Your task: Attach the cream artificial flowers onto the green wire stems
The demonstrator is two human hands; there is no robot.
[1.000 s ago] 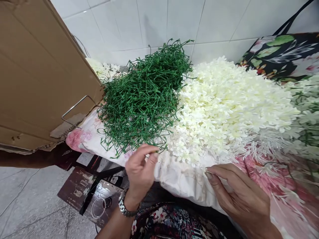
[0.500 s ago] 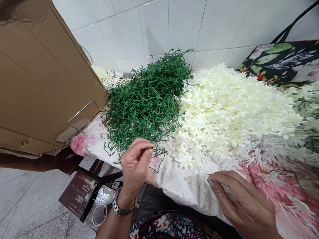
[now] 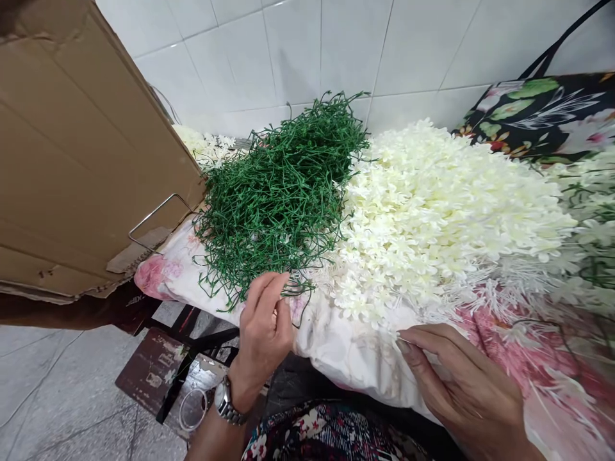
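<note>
My left hand (image 3: 266,323), with a metal-band watch (image 3: 225,402) on its wrist, is at the near edge of a heap of green artificial stems (image 3: 283,186). Its thumb and forefinger are apart, and the fingertips are beside a few loose stems (image 3: 303,291). Over the cloth's front edge, my right hand (image 3: 461,381) is closed in a pinch; a tiny whitish bit shows at its fingertips, too small to name. Just beyond it spreads a large pile of cream-white artificial flowers (image 3: 446,198).
A big cardboard box (image 3: 91,147) stands at the left, a bent metal wire handle (image 3: 154,218) beside it. Floral cloth (image 3: 346,349) covers the work surface. Behind are a tiled wall (image 3: 350,51) and a dark flowered bag (image 3: 542,118). A clear round container (image 3: 193,410) sits lower left.
My left hand's thumb and forefinger, pinched together before, have parted, and the hand has turned a little. My right hand keeps its pinch in nearly the same place.
</note>
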